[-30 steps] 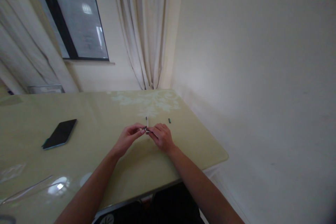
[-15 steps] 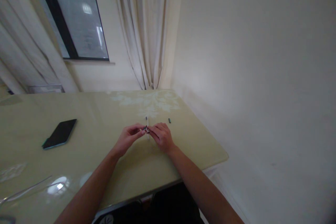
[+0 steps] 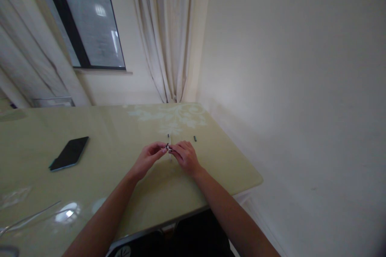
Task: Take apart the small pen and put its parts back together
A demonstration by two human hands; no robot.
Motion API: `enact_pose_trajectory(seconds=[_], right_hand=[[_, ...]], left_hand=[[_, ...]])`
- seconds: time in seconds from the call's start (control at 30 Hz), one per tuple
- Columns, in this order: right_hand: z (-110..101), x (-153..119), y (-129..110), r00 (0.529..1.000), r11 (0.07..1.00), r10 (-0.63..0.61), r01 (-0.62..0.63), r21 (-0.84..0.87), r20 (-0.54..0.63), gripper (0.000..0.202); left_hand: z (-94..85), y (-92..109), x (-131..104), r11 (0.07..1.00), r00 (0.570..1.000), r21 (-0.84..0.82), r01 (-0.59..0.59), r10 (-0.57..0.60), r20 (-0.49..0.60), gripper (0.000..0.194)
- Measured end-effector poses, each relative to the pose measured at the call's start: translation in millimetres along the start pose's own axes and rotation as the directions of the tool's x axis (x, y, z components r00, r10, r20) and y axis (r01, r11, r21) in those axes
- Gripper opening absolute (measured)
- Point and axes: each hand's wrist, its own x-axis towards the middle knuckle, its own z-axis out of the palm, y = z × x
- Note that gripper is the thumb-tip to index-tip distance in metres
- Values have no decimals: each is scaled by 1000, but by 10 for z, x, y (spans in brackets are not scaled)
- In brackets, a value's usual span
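Observation:
Fingertips of my left hand and my right hand meet above the table, both pinching a small black-and-white piece. It is too small to name, and the fingers cover part of it. Beyond the fingers a thin white strip with a dark end points away from me; a short pale bit of it also shows on the near side. Whether the strip joins the held piece I cannot tell. Right of my right hand lies a small black rectangular piece, apart from the fingers.
The table has a glossy pale-yellow top. A dark flat phone-like slab lies to the left. A thin bent wire-like thing is at the lower left. A wall runs along the right, and curtains hang behind.
The dark part of the held piece sits slightly differently between the fingertips. Both hands otherwise stay in place.

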Motion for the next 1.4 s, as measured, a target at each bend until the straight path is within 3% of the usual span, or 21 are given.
enact_pose_trajectory(seconds=[0.17,0.33,0.53,0.73,1.4], right_hand=[[9,-2,-12,1000,997,31,-31,72,6,32],[13,-8,-11,995,956,92,-98,276,36,33],[2,-14,-43,983,896,150,-179,407,101,28],[3,-26,-49,983,892,141,-178,416,120,25],[-8,-23,-42,985,907,124,-163,388,123,27]], left_hand=[[-36,-62,6,1000,1000,11,-14,13,19,33],[-79,-145,12,999,996,-18,-29,30,80,61],[-72,-147,18,997,999,66,-42,40,33,52],[-77,-179,22,995,999,99,5,-9,38,54],[-104,-159,26,995,998,100,-2,-3,56,52]])
